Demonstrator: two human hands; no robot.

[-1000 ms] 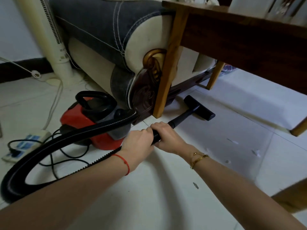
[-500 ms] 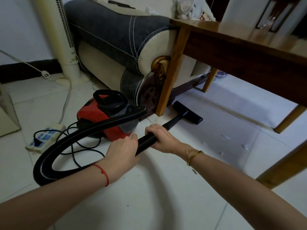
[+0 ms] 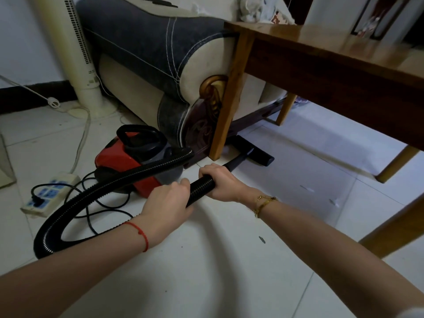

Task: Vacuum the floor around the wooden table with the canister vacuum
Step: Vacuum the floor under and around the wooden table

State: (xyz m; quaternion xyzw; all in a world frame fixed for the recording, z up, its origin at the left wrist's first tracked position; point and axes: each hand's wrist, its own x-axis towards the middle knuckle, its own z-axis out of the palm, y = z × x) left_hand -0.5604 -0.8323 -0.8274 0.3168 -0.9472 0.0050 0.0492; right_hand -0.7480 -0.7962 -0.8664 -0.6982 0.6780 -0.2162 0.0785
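Observation:
A red and black canister vacuum (image 3: 124, 157) stands on the white tile floor beside the sofa. Its black ribbed hose (image 3: 75, 203) loops left and back to my hands. My left hand (image 3: 167, 205) grips the hose, and my right hand (image 3: 220, 180) grips it just ahead, where it joins the black wand (image 3: 236, 161). The flat black nozzle (image 3: 254, 150) lies on the floor just behind the wooden table's front left leg (image 3: 227, 106). The wooden table (image 3: 332, 49) fills the upper right.
A grey and cream sofa (image 3: 142, 49) stands against the table's left side. A white power strip (image 3: 49, 193) with black cable lies left of the vacuum. A tower fan (image 3: 75, 56) stands at the back left. Small scraps (image 3: 261, 239) dot the floor. Other table legs (image 3: 397, 164) stand at right.
The nozzle has been drawn back toward the front table leg. My hands have spread apart along the hose. The view has pulled back and lifted, showing more of the tabletop.

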